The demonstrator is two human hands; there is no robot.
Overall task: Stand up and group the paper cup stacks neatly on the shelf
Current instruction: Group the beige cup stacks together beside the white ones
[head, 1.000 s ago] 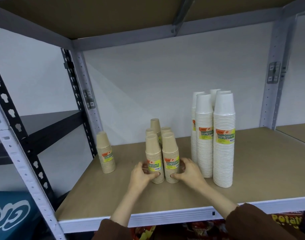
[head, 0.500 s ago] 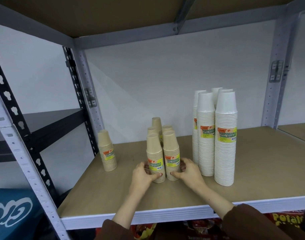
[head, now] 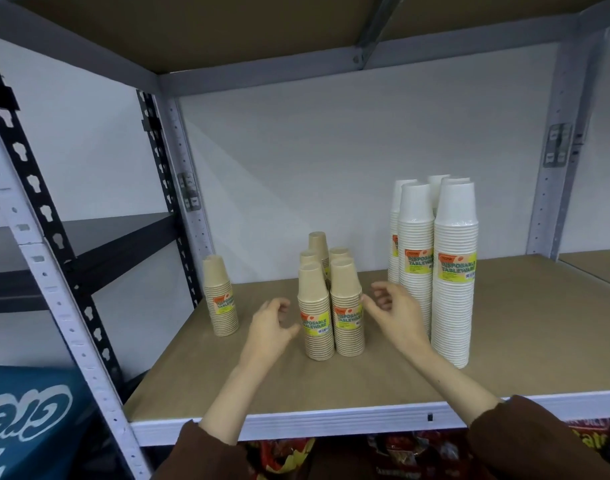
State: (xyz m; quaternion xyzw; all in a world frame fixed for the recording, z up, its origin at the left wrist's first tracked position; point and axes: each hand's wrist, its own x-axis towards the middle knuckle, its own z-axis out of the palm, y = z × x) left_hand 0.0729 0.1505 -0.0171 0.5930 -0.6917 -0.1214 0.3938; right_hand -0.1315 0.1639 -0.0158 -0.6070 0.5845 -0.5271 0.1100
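On the matte shelf (head: pixel 400 375), left hand (head: pixel 267 329) and right hand (head: pixel 397 315), both spread, flank ribbed tapered cup stacks (head: pixel 346 317)

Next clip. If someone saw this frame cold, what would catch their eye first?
The tall white cup stacks, clustered at the right of the shelf, dominate. At centre, a tight cluster of short brown cup stacks is flanked by two bare hands, left grip and right grip, fingers loosely curled and holding nothing. One lone brown stack stands apart at the left.
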